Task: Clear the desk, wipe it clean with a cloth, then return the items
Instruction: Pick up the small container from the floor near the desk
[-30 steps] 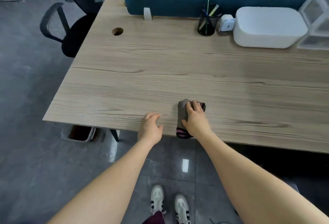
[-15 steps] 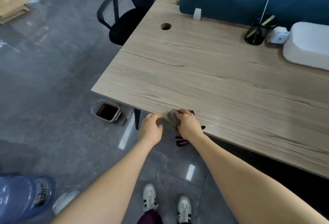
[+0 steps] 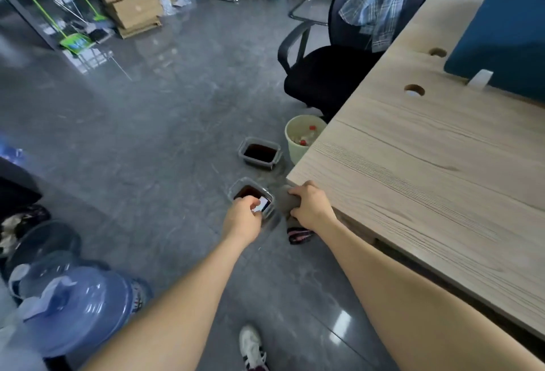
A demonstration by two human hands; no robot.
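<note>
While the right hand (image 3: 309,208) grips the soft grey cloth with a pink striped end (image 3: 296,223) at the near corner of the pale wooden desk (image 3: 427,164), the left hand (image 3: 243,217), just beside that corner, curls shut, empty.

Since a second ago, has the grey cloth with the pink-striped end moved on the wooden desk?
Yes. The grey cloth, gripped by the right hand, went leftward along the front edge to the wooden desk corner and now hangs off it.
</note>
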